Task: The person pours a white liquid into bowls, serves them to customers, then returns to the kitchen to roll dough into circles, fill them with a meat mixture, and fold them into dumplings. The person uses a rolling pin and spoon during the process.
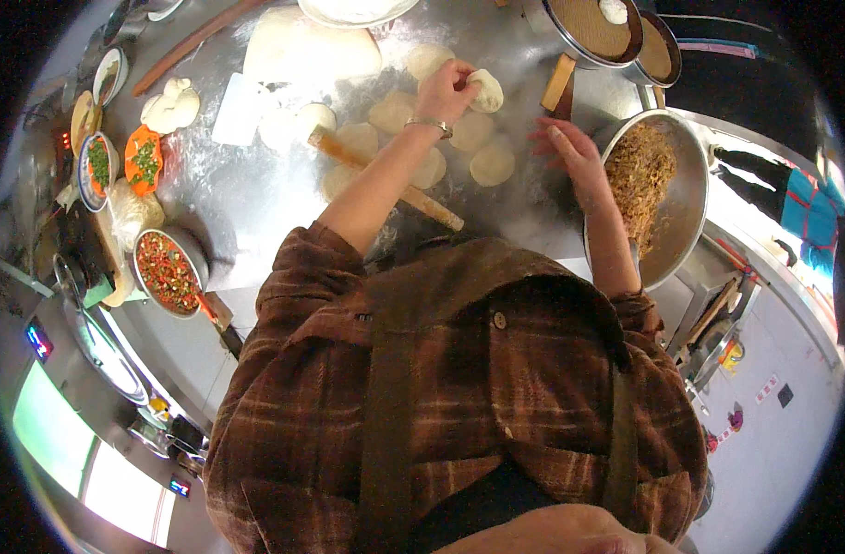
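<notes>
My left hand (447, 91) pinches the edge of a pale dough round (488, 92) above the floury steel worktop (221, 197). Several flattened dough rounds (492, 161) lie beneath and around that hand. Under my left forearm is a short wooden rolling pin (426, 206), its middle hidden by the arm. My right hand (568, 144) is empty with fingers spread, slightly blurred, left of a large metal bowl (692, 201). Brown shredded filling (641, 173) is heaped in that bowl, and my right forearm crosses its near-left rim.
A dough slab (305, 55), white scraper (234, 114) and dough lump (171, 107) lie ahead left. Left are an orange dish (156, 142) of chopped greens and a bowl of chopped red peppers (166, 270). Handled round pans (592, 31) stand far right. A person's legs (751, 176) show beyond.
</notes>
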The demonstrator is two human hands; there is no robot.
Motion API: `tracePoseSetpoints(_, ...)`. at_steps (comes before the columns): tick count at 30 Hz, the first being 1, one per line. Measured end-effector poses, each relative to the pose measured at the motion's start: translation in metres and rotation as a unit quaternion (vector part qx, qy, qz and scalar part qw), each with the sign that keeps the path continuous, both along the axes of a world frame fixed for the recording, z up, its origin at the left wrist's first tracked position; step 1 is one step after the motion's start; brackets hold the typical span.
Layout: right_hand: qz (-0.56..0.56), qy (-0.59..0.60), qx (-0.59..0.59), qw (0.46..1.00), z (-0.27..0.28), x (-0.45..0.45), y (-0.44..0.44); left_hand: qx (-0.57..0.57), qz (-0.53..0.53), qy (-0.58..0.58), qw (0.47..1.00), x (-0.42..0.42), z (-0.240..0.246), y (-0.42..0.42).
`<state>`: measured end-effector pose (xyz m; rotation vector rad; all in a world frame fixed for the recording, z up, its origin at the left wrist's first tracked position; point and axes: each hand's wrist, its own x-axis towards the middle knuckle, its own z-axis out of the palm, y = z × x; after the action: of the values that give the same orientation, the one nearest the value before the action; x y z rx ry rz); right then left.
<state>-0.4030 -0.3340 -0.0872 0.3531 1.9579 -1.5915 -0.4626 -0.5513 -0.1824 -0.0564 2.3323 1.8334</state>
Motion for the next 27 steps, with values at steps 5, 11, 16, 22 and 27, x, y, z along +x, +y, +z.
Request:
tracePoseSetpoints(5, -0.107, -0.162, -0.206, 0.959, 0.009, 0.031, -0.034, -0.095, -0.108, 0.103, 0.984, 0.059, 0.085, 0.0)
tracePoseSetpoints(11, -0.138, -0.02, -0.171, 0.975, 0.007, 0.05, -0.048, -0.074, -0.15, 0.34, 0.925, 0.112, 0.089, -0.019)
tracePoseSetpoints(16, -0.135, 0.029, -0.19, 0.972, 0.047, 0.074, -0.063, 0.392, -0.009, -0.147, 0.908, 0.129, 0.097, -0.026)
tracePoseSetpoints(22, -0.085, 0.121, 0.02, 0.989, 0.053, 0.106, -0.07, 0.534, -0.084, -0.321, 0.778, 0.149, 0.105, -0.014)
tracePoseSetpoints(27, -0.012, 0.238, 0.238, 0.942, 0.055, 0.138, -0.062, 0.456, -0.095, -0.315, 0.827, 0.175, 0.088, 0.003)
